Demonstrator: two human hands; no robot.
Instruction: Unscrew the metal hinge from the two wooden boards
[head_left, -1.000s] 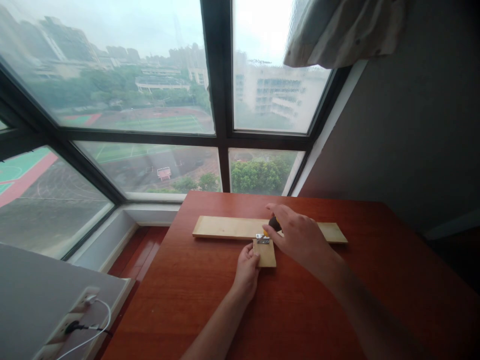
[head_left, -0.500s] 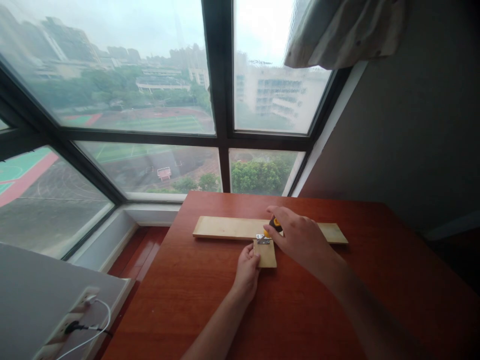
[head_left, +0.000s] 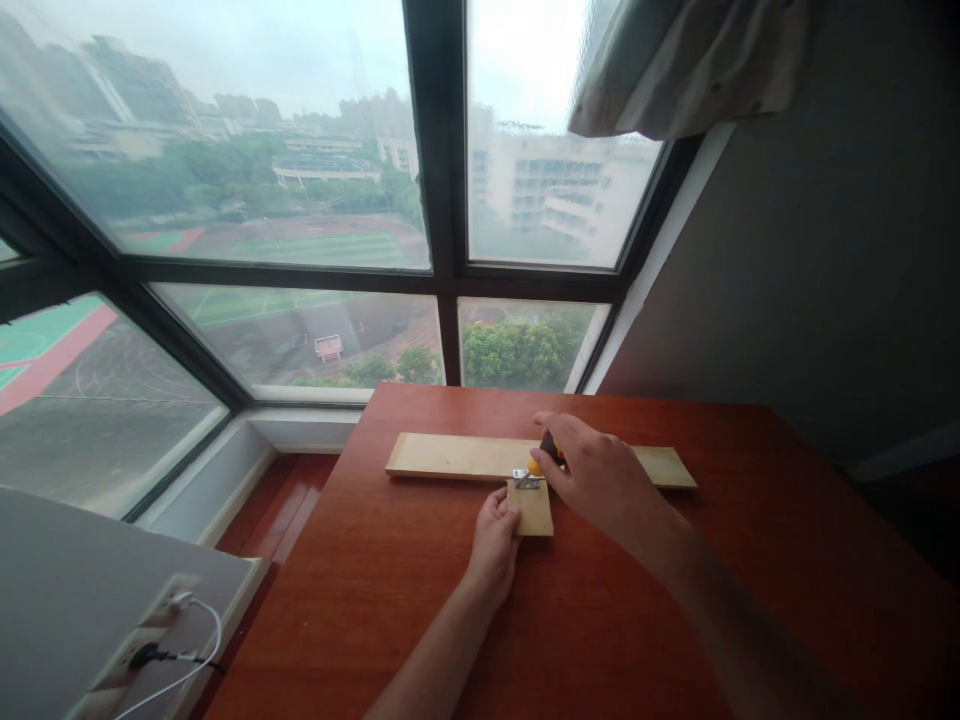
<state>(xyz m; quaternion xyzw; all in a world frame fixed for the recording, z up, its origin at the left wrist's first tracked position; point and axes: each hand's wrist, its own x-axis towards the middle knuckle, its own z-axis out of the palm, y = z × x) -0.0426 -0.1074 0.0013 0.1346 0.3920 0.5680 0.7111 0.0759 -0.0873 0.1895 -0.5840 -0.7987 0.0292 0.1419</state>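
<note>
A small metal hinge (head_left: pixel 526 479) is being screwed down where a short wood block (head_left: pixel 532 508) meets a long board (head_left: pixel 459 456) on the bench (head_left: pixel 600 620). The screwdriver (head_left: pixel 545 455), its yellow-and-black handle just showing, is gripped by the right hand (head_left: pixel 600 480), whose fingers are curled closed around it, with the tip hidden but apparently set on the hinge. The block is steadied by the left hand (head_left: pixel 494 535), its fingers pressed loosely against the block's left edge rather than closed around it. Judged from this, a screw is mid-drive; downward pressure and an upright tool seem needed next, with the block kept flush against the board so the hinge does not shift.
</note>
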